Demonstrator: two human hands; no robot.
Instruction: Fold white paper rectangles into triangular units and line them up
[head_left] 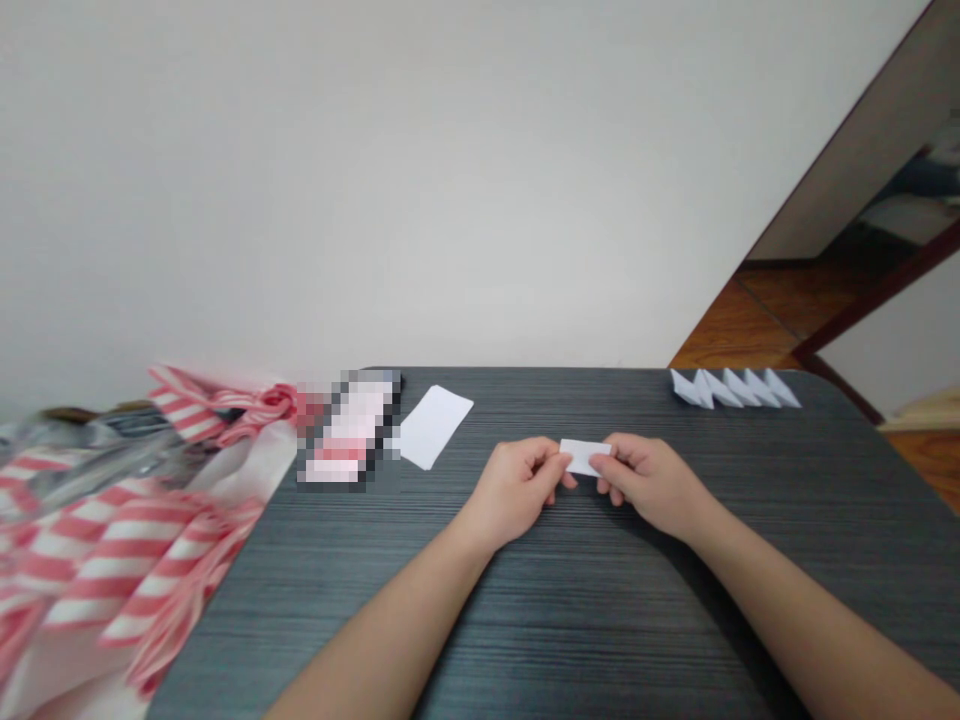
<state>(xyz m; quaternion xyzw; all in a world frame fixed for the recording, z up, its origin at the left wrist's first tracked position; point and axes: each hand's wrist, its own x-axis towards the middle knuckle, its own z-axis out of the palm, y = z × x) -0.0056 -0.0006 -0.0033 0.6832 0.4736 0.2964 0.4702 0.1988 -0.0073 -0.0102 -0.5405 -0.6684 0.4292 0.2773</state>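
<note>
Between my hands, just above the dark table (517, 620), is a small white rectangle of paper (583, 453). My left hand (521, 490) pinches its left end between thumb and fingers. At the opposite end, my right hand (649, 480) grips it with the thumb laid on top. Whether the paper is folded in layers cannot be made out. A larger white sheet or stack of paper (436, 427) lies to the left of my hands. Several folded white paper pieces (735, 388) form a zigzag row at the far right.
A pixelated flat object (349, 430) with a dark edge lies at the table's back left. Red-and-white striped cloth or bags (127, 550) pile up beside the left edge. Behind the table stands a pale wall (450, 180); wooden floor (780, 310) shows at right.
</note>
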